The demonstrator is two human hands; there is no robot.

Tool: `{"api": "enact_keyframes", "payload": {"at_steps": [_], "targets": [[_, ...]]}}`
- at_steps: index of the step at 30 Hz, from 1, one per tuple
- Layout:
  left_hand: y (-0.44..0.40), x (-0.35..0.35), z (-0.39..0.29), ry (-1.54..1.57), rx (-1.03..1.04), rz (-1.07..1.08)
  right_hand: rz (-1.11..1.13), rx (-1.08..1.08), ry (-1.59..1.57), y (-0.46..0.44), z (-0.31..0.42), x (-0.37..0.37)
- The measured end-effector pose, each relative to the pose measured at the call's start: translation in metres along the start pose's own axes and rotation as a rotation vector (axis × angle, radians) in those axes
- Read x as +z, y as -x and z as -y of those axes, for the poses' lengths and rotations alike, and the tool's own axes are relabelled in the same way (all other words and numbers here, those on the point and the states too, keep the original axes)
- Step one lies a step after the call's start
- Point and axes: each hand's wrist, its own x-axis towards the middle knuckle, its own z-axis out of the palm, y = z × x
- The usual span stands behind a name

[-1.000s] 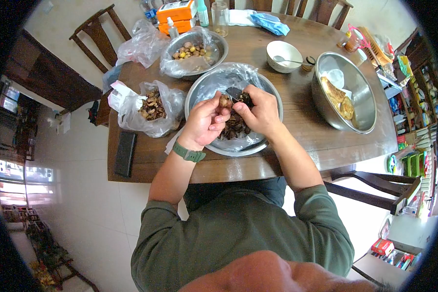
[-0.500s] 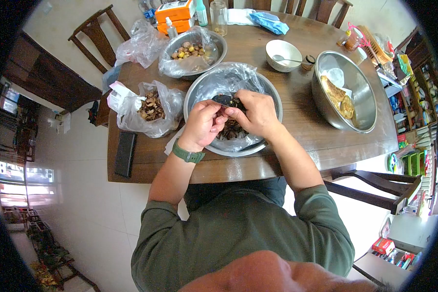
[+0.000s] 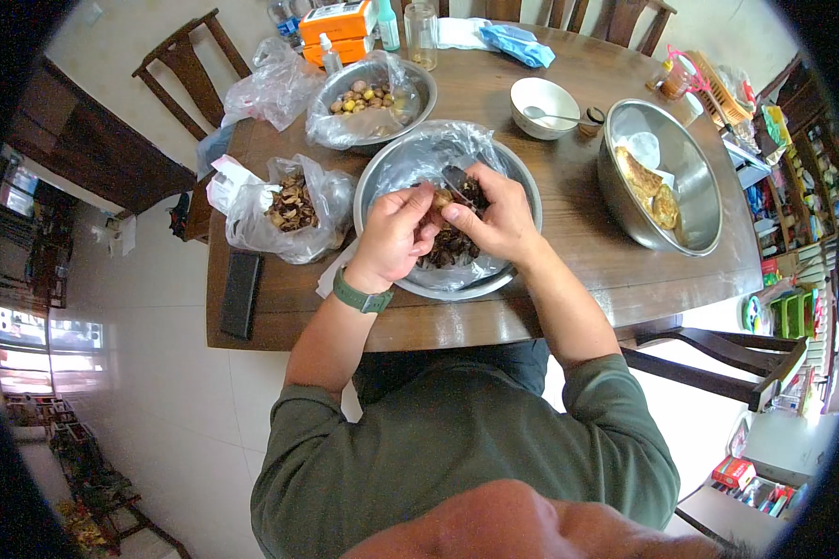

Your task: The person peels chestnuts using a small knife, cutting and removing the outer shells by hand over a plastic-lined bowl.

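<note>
My left hand (image 3: 396,235) is closed, its thumb and fingers pinching a small brown nut (image 3: 443,198) that looks like a chestnut. Facing it, my right hand (image 3: 502,214) is wrapped round a dark, flat, blade-like tool (image 3: 464,182); its exact kind is unclear. The tips of both hands nearly meet over a metal basin (image 3: 529,177) lined with a clear plastic bag (image 3: 415,149). Dark brown shell pieces (image 3: 452,250) lie in the bag beneath the hands. My fingers partly hide both the nut and the tool.
Behind the basin, a lined bowl holds brown and yellowish nuts (image 3: 364,97). At left are a bag of shells (image 3: 292,207) and a black phone-like slab (image 3: 241,294). To the right stand a white bowl (image 3: 543,96) with a spoon and a large steel bowl (image 3: 704,210).
The dark tool has swung from lying across both hands to the right hand's side, tilted. The brown nut now shows between my fingertips. Both hands stay over the basin.
</note>
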Motion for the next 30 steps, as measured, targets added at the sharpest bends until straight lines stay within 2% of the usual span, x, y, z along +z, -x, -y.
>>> {"api": "enact_keyframes", "payload": {"at_steps": [3,6,12,17,20,23,30], "targets": [[0.001,0.003,0.003,-0.068,0.052,0.016,0.041,0.040,0.014,0.000,-0.003,0.002],[0.000,-0.001,0.004,-0.081,0.013,-0.014,0.083,0.063,-0.060,-0.001,0.003,-0.002],[0.000,-0.001,-0.004,0.078,-0.122,0.021,0.104,0.038,-0.142,-0.001,0.003,-0.003],[-0.002,-0.013,-0.005,0.210,-0.284,0.166,0.123,0.038,-0.167,0.000,-0.003,-0.001],[-0.004,-0.014,-0.006,0.288,-0.324,0.199,0.107,0.121,-0.196,0.000,-0.001,-0.001],[-0.005,-0.016,-0.006,0.336,-0.334,0.220,0.058,0.030,-0.138,0.000,0.001,-0.002],[-0.007,-0.020,-0.008,0.423,-0.299,0.247,-0.044,0.096,-0.116,0.004,-0.005,-0.003]]}}
